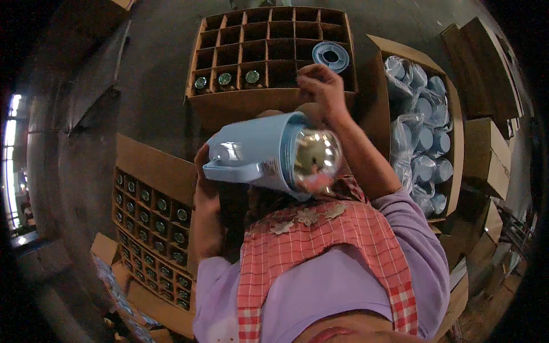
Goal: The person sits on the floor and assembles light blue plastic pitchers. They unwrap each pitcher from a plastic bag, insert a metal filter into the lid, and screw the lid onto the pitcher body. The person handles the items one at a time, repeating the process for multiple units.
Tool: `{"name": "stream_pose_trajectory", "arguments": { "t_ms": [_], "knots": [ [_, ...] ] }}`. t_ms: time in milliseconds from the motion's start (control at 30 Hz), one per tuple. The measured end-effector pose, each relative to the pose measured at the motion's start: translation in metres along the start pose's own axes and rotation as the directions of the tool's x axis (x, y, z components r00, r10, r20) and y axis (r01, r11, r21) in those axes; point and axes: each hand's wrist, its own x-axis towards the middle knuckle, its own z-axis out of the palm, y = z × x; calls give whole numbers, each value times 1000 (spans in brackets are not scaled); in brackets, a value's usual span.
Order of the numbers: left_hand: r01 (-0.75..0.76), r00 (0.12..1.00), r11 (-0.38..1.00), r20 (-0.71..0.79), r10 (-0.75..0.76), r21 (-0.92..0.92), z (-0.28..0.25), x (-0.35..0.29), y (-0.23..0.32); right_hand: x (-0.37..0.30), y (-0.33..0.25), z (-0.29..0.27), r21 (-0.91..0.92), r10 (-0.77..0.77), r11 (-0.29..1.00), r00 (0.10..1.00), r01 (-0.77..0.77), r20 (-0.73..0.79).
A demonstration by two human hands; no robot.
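Note:
A light blue vacuum jug (251, 146) lies on its side in front of my apron, its handle facing me. Out of its open end, on the right, sticks the silvery rounded end of a glass liner (317, 157). My left hand (203, 163) holds the jug at its other end, with most of the fingers hidden behind it. My right hand (325, 88) is raised over the near right corner of a divided carton, its fingers curled together; what they hold, if anything, is hidden. Just beyond them, a blue ring-shaped part (331, 57) rests on the carton's dividers.
The divided carton (240, 108) ahead has several round-topped silvery pieces (224, 79) in its near row. At left stands a carton (157, 157) filled with similar pieces. On the right, an open carton (372, 117) holds blue plastic-wrapped parts (424, 108). Flattened cardboard (480, 68) leans beyond it.

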Motion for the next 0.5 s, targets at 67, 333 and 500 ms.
{"name": "stream_pose_trajectory", "arguments": {
  "t_ms": [67, 333, 500],
  "knots": [
    [-42, 992, 999, -121, 37, -33, -34, 10, -6, -3, -9, -24, -41, 48, 998, 996, -52, -82],
    [-200, 980, 979, 4, 200, 47, -87, 26, -6, -81, -4, -48, -445, -251, 726, 804, 525, 539],
    [-108, 987, 988, -110, 120, 106, -81, 32, -8, -65, -12, -42, -446, -327, 544, 669, 711, 668]
  ]
}}
